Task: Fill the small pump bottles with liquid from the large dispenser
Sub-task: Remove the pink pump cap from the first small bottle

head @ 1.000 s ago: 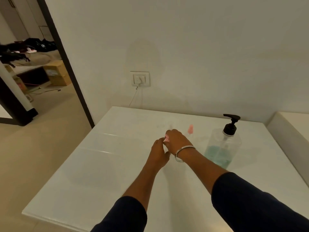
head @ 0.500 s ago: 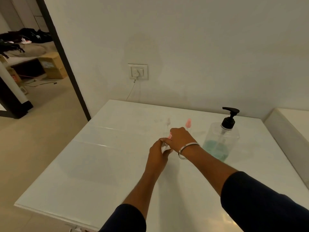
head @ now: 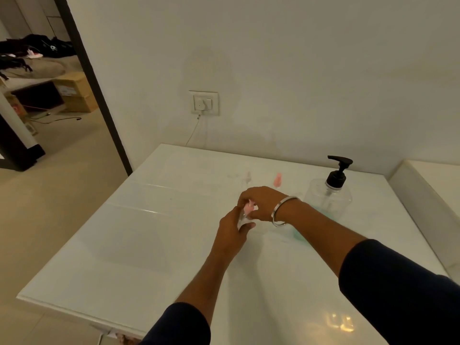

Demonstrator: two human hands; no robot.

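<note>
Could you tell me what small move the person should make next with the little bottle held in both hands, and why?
Probably twist the pink pump top off: the left hand grips the small bottle, the right hand pinches its top, and filling from the large dispenser needs it open.

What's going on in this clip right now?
A person stands at a white table working on a small pump bottle. The left hand grips its clear body while the right hand pinches its pink pump top, apparently twisting it. Two more small bottles stand behind the hands, one with a pink top and one paler. The large dispenser, holding some teal liquid, stands untouched to the right.
</note>
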